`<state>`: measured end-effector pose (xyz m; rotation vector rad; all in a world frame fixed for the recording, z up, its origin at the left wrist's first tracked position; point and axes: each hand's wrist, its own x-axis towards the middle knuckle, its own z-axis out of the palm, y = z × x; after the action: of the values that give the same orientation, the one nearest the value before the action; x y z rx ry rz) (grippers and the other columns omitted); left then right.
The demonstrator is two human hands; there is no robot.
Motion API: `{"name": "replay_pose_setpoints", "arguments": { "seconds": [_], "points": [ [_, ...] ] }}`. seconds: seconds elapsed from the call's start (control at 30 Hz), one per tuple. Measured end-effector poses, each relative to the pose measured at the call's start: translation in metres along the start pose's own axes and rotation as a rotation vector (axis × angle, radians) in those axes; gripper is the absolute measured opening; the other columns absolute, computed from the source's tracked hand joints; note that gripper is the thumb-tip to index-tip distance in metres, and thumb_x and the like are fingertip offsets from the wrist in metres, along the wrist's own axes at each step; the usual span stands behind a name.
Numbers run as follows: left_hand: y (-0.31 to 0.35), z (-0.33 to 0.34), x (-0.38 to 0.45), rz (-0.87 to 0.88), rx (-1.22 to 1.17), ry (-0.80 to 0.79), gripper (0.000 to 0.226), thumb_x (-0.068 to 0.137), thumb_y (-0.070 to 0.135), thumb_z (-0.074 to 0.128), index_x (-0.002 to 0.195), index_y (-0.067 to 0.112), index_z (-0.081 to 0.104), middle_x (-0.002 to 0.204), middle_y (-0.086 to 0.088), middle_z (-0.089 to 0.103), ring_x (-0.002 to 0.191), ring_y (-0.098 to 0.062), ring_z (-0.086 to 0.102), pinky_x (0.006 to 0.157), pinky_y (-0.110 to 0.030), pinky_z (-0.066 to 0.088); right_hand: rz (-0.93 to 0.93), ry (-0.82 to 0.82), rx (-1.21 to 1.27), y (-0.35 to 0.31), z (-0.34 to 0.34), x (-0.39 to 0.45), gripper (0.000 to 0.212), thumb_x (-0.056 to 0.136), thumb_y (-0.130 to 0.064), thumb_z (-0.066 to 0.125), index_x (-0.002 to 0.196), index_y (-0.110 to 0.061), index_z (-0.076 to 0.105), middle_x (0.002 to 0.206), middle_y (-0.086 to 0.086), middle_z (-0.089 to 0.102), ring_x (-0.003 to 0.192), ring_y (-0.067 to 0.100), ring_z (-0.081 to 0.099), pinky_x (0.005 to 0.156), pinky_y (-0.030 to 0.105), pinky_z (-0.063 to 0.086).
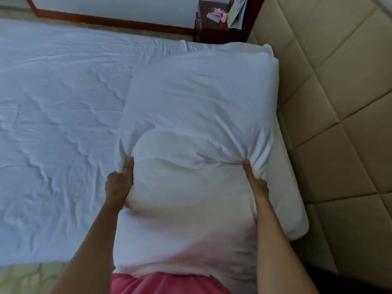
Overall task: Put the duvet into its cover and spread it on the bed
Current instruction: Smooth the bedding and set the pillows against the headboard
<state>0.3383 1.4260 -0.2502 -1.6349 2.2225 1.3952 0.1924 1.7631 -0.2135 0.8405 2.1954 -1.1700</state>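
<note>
nightstand (220, 22), dark wood, pink items on top | padded beige headboard (339, 81) | white wall (116, 7)

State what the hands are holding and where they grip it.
Both grip the white bedding bundle: the left hand pinches its left edge, the right hand its right edge.

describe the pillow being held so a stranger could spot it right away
Start at the tan padded headboard along the right of the bed. Beside it, two white pillows lie on the sheet. The held pillow is the nearer one on top, overlapping the other pillow, and it alone is pinched at both sides by the left hand and right hand.
</note>
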Motion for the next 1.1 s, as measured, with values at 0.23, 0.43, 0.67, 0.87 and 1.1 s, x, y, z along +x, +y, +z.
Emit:
{"name": "replay_pose_setpoints", "arguments": {
  "seconds": [0.23, 0.43, 0.67, 0.87, 1.1],
  "points": [
    [0.009, 0.011, -0.024, 0.082, -0.026, -0.129, 0.097, 0.087, 0.077, 0.035, 0.112, -0.013, 0.061, 0.111, -0.036, 0.061, 0.107, -0.046, 0.058, 0.088, -0.045, 0.044, -0.008, 0.134, 0.133, 0.041, -0.036, -0.048, 0.118, 0.068, -0.087, 0.053, 0.148, -0.002, 0.036, 0.148, 0.018, 0.045, 0.133, 0.033, 0.046, 0.114, 0.036, 0.031],
    [0.02, 0.035, -0.045, 0.137, -0.008, -0.247, 0.102, 0.083, 0.081, 0.035, 0.121, -0.011, 0.057, 0.119, -0.032, 0.06, 0.11, -0.045, 0.057, 0.091, -0.044, 0.046, 0.029, 0.232, 0.218, 0.074, -0.068, -0.063, 0.115, 0.072, -0.084, 0.053, 0.151, -0.003, 0.031, 0.152, 0.017, 0.039, 0.138, 0.033, 0.04, 0.115, 0.035, 0.027],
    [0.049, 0.084, -0.066, 0.182, 0.043, -0.299, 0.097, 0.089, 0.075, 0.035, 0.121, -0.014, 0.056, 0.122, -0.034, 0.058, 0.114, -0.045, 0.055, 0.094, -0.044, 0.043, 0.044, 0.311, 0.29, 0.093, -0.106, -0.042, 0.119, 0.065, -0.088, 0.056, 0.147, -0.003, 0.042, 0.148, 0.017, 0.047, 0.133, 0.031, 0.048, 0.114, 0.038, 0.034],
    [0.095, 0.15, -0.091, 0.134, -0.033, -0.252, 0.094, 0.087, 0.077, 0.036, 0.117, -0.009, 0.059, 0.116, -0.029, 0.062, 0.108, -0.043, 0.058, 0.084, -0.038, 0.045, -0.011, 0.33, 0.298, 0.078, -0.163, 0.017, 0.105, 0.07, -0.081, 0.062, 0.137, -0.001, 0.051, 0.14, 0.018, 0.054, 0.127, 0.033, 0.053, 0.108, 0.036, 0.039],
    [0.181, 0.242, -0.132, 0.132, -0.235, 0.015, 0.072, 0.098, 0.06, 0.038, 0.106, -0.005, 0.067, 0.105, -0.027, 0.067, 0.102, -0.04, 0.062, 0.078, -0.038, 0.044, -0.11, 0.351, 0.396, 0.004, -0.256, 0.106, 0.089, 0.077, -0.068, 0.067, 0.136, -0.003, 0.053, 0.139, 0.015, 0.055, 0.127, 0.028, 0.054, 0.088, 0.022, 0.036]
  ]
}}
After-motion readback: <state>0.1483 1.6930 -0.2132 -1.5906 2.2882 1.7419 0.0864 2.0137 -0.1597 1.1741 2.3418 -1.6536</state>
